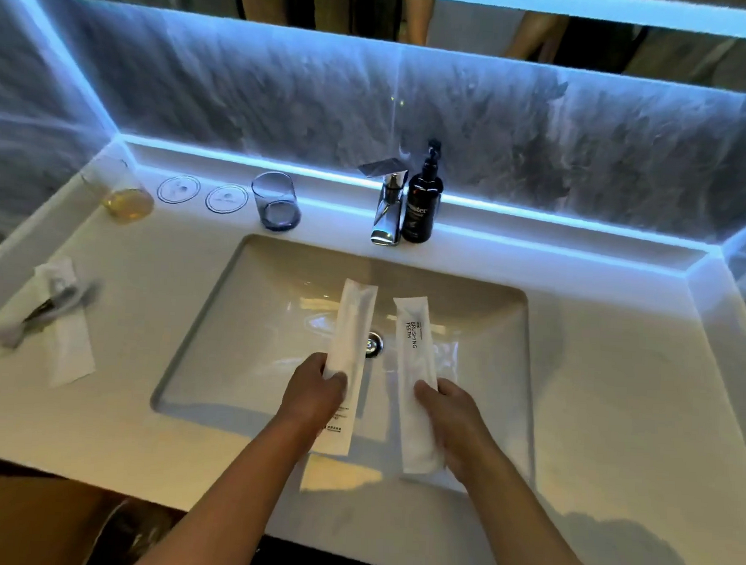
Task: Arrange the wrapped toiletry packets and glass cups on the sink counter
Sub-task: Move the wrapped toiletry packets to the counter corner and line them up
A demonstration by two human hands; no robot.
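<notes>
My left hand grips a long white wrapped toothbrush packet held over the sink basin. In my right hand is a second white packet printed "BRUSHING TEETH", held beside the first. A bluish glass cup stands on the counter behind the basin, left of the faucet. An amber glass cup stands in the far left corner. Two round white coasters lie between the cups. Another white packet with loose toothbrushes across it lies on the left counter.
A chrome faucet and a dark pump bottle stand behind the basin at centre. The white counter stretches to the right of the basin. A lit marble backsplash and a mirror rise behind.
</notes>
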